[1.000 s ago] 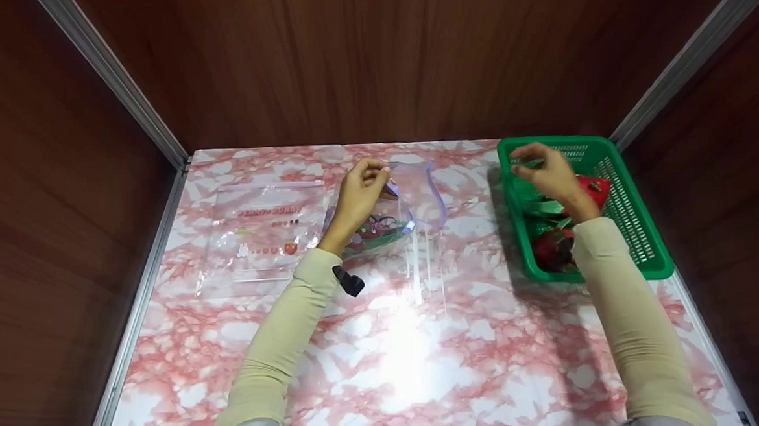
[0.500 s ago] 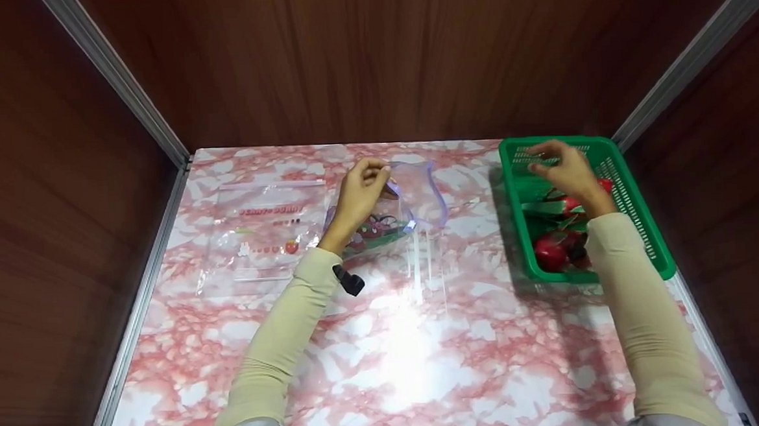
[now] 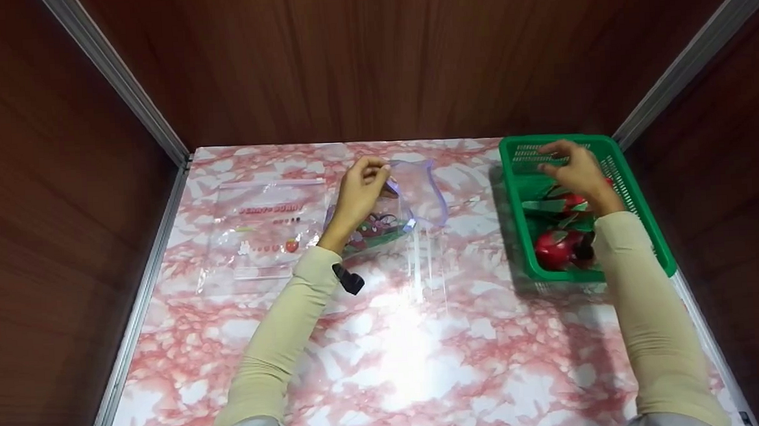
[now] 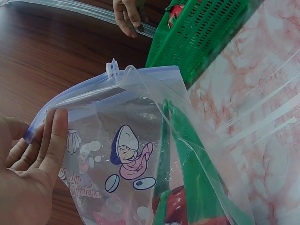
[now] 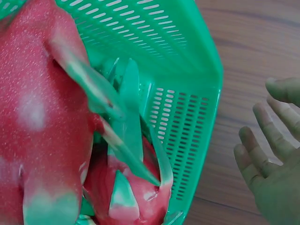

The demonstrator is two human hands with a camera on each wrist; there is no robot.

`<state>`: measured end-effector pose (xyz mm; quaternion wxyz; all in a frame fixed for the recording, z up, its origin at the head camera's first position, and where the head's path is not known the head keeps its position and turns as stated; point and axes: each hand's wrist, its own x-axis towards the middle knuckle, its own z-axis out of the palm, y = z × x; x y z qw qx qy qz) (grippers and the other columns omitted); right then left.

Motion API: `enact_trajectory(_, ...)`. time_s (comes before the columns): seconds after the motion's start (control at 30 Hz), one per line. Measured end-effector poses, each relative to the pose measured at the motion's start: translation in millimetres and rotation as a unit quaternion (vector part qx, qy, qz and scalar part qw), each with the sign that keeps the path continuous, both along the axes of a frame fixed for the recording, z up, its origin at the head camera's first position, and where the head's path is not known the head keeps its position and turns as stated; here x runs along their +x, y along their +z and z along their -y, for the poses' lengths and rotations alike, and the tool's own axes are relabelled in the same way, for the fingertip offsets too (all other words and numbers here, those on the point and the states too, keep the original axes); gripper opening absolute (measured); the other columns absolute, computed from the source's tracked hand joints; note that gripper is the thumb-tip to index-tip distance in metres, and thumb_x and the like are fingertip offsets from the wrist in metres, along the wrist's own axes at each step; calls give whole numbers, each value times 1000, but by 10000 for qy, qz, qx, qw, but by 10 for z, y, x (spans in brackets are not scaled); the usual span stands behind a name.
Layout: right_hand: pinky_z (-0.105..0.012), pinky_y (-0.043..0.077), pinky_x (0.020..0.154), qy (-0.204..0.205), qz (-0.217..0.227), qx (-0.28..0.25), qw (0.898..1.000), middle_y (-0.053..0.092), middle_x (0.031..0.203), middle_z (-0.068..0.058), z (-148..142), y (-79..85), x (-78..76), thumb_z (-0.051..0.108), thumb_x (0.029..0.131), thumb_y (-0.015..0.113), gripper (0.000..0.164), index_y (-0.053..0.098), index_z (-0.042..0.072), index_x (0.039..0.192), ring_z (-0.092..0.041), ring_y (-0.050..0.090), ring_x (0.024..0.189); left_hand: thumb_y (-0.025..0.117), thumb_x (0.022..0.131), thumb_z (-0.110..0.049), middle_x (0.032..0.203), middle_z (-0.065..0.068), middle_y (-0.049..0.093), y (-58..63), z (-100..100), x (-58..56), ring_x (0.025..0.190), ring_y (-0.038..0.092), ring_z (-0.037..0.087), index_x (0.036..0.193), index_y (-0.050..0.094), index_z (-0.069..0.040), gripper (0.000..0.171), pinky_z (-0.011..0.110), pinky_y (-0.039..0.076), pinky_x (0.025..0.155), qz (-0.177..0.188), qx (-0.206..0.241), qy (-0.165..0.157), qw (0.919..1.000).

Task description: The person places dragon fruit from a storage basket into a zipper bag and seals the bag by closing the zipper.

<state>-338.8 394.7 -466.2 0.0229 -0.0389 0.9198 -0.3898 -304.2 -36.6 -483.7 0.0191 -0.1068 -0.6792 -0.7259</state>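
My left hand (image 3: 363, 191) pinches the lilac slider edge of a clear zip bag (image 4: 93, 164) between thumb and fingers. The bag has cartoon prints on its face, and its mouth stands partly spread. Inside it shows a dragon fruit (image 4: 176, 204) with long green scales. My right hand (image 3: 575, 171) hovers over the green basket (image 3: 515, 219), fingers apart and loosely bent, holding nothing. Red dragon fruits (image 3: 553, 250) with green scales lie in the basket; one large dragon fruit (image 5: 42, 117) fills the left of the right wrist view.
A second clear zip bag (image 3: 270, 232) with red lettering lies flat to the left of my left hand. Brown wood-grain panels (image 3: 371, 57) wall in the pink-and-white marbled table (image 3: 478, 363) at the back and sides. Metal strips (image 3: 146, 95) run along the corners.
My right hand has shifted slightly right over the basket, bringing more of the dragon fruits into sight. My left hand stays in place with the zip bag.
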Motion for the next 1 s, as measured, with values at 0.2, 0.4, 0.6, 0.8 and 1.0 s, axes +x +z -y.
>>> enact_trajectory(0.2, -60, 47, 109, 5, 57, 16, 10000, 50, 155, -24, -45, -8, -2, 25, 107, 66, 46, 58, 2, 145, -45, 43, 146, 60, 109, -7, 104, 34, 67, 14, 0, 3, 75, 73, 24, 125, 59, 14, 27, 53, 68, 80, -16, 25, 5, 10000)
enact_trajectory(0.4, -66, 42, 117, -10, 124, 41, 9999, 48, 157, -23, -103, -16, 11, 24, 107, 65, 46, 57, 1, 145, -45, 40, 148, 61, 108, -7, 99, 26, 69, 18, -4, 0, 73, 72, 18, 124, 61, 12, 25, 49, 69, 79, 36, 70, 19, 10000)
enact_trajectory(0.6, -67, 39, 118, -81, 157, 40, 9998, 47, 158, -25, -161, -33, 14, 20, 107, 65, 45, 57, 0, 146, -46, 38, 148, 60, 108, -7, 98, 24, 70, 26, 4, 8, 71, 73, 16, 124, 61, 11, 24, 45, 69, 76, 17, -21, 42, 10000)
enact_trajectory(0.8, -68, 37, 120, -109, 104, 19, 9999, 48, 156, -25, -199, -46, 28, 15, 105, 65, 44, 57, -1, 145, -46, 38, 148, 61, 108, -8, 97, 26, 70, 22, 7, 9, 73, 73, 15, 123, 61, 11, 24, 38, 69, 74, -48, -57, 74, 9999)
enact_trajectory(1.0, -69, 36, 122, -117, -28, 55, 9999, 49, 154, -26, -243, -72, 46, 11, 104, 66, 42, 59, -3, 143, -46, 40, 147, 61, 108, -7, 96, 24, 70, 18, 2, 9, 72, 73, 15, 123, 62, 11, 23, 34, 69, 72, -46, -72, 121, 9999)
